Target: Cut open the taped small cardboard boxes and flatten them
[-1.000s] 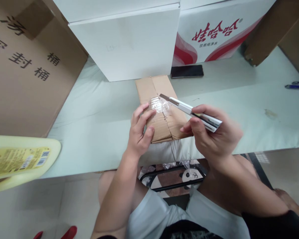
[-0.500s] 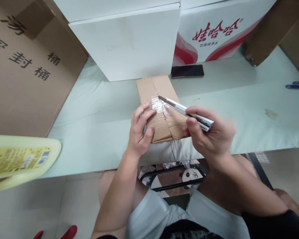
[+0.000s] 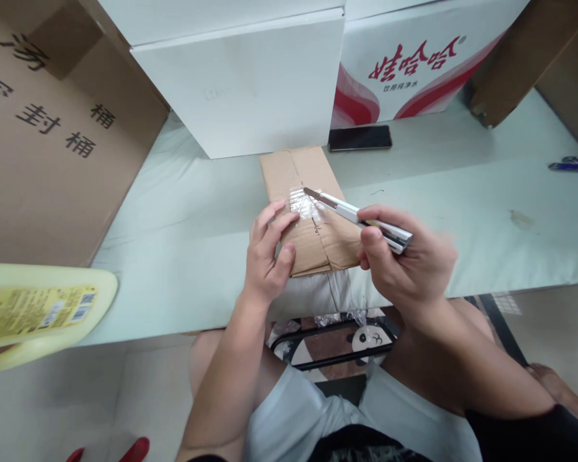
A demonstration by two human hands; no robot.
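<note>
A flat brown cardboard box [image 3: 301, 167] lies on the pale green cloth, with clear tape [image 3: 304, 204] across its middle seam. My left hand [image 3: 270, 256] rests along the box's left side, fingers spread and touching its top, thumb near the front left corner. In my right hand [image 3: 407, 260] is a white and black utility knife [image 3: 349, 212], gripped between thumb and fingers over the box's right side. Its dark blade points up and left, with the tip at the tape and seam. Whether the tip has gone into the tape I cannot tell.
White cartons [image 3: 241, 96] stand behind the box, one with red lettering [image 3: 414, 61]. Before them lies a black phone [image 3: 359, 138]. A large brown carton [image 3: 43, 160] and a yellow bottle [image 3: 43, 305] are at left. Blue-handled scissors [image 3: 571, 165] lie at far right.
The box and both hands appear shifted very slightly left in view, along with the surroundings. The knife tip stays at the tape, and both hands keep their hold and place.
</note>
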